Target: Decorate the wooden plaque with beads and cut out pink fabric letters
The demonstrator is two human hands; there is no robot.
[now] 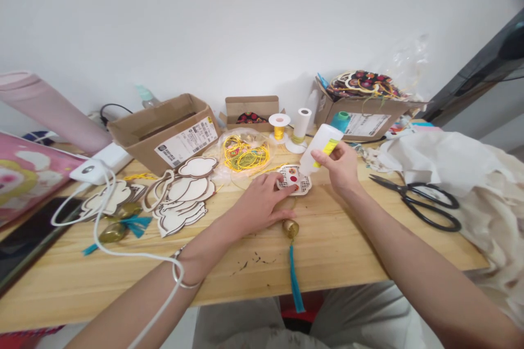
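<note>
Three cardboard boxes stand on the light wood-grained desk [347, 253], against the wall. The left box [141, 147] is open, its inside too shadowed to read; the small middle box [251, 102] holds dark cloth [250, 118] with red rounds; the right box [395, 121] is heaped above its rim with patterned, pale-edged pieces [364, 83] and yellow strands. A crinkled clear plastic bag [219, 170] bears tangled yellow cord [248, 159] over greenish bits.

Before the person lies one flat ornament [298, 181] with cut-out latticework and red motifs. The left hand [268, 199] rests on its left part, fingers apart. The right hand [339, 166] is clamped on a smooth white bottle [321, 147] with a yellow label, tilted at the ornament's right end; whether they touch, I cannot tell. Just below the left hand sits one brass-coloured bell [291, 228] with a silky blue tassel [295, 281] hanging past the desk edge.

At left are two more rounded brass-coloured pieces [112, 232] and scalloped pale boards [182, 196], too overlapped to count. At right, one pair of black-handled scissors [404, 189] lies beside rumpled pale cloth [415, 158].
</note>
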